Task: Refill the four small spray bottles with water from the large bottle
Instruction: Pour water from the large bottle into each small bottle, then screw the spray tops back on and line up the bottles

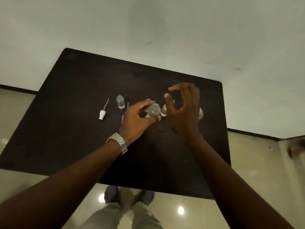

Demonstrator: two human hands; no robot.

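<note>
A small clear uncapped spray bottle (154,110) is gripped by the left hand (137,115) at table centre; the right hand (182,104), at three o'clock, is spread empty; refilling seems unfinished.

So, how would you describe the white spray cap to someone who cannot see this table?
Look at the dark table, left of both hands. The white spray cap lies flat there, leftmost of all items, beside an open small bottle. Unlike the pink-tipped sprayer nearby, it is white, with a thin tube pointing away.

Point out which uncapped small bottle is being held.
The clear small bottle in the left hand; the other open bottle stands alone, further left, untouched.
</note>
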